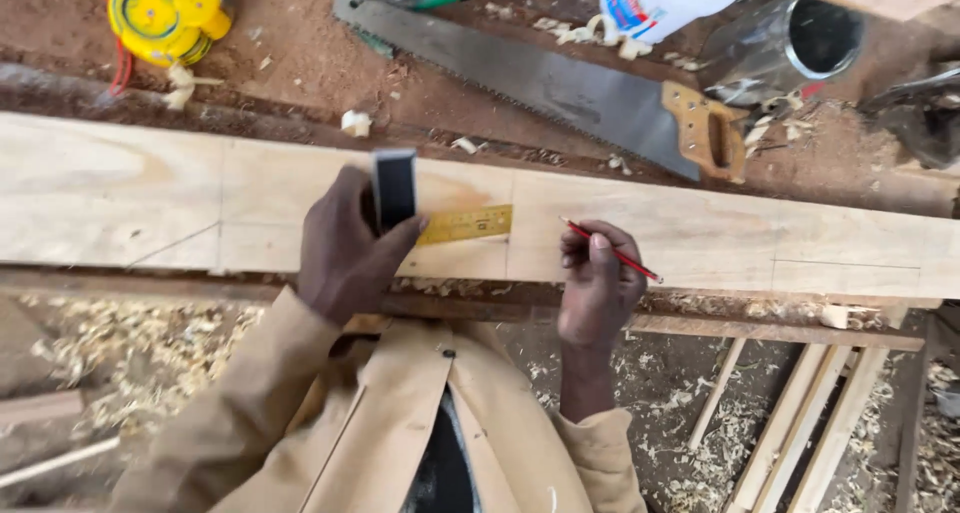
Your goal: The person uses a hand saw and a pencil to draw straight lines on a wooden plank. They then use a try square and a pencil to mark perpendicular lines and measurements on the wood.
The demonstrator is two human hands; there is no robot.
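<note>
A long pale wooden plank (700, 238) lies across the workbench, with pencil lines drawn across it. My left hand (345, 248) grips the dark stock of a try square (395, 188), whose yellow ruled blade (465, 225) lies flat on the plank and points right. My right hand (598, 278) holds a red pencil (612, 252) just right of the blade's end. The pencil's tip rests on the plank next to a drawn cross line.
A handsaw (560, 88) with a wooden handle lies behind the plank. A yellow tool (160, 13) sits at the back left, a white container (655, 3) and a metal can (790, 43) at the back right. Wood shavings cover the ground; timber strips (800, 423) lie lower right.
</note>
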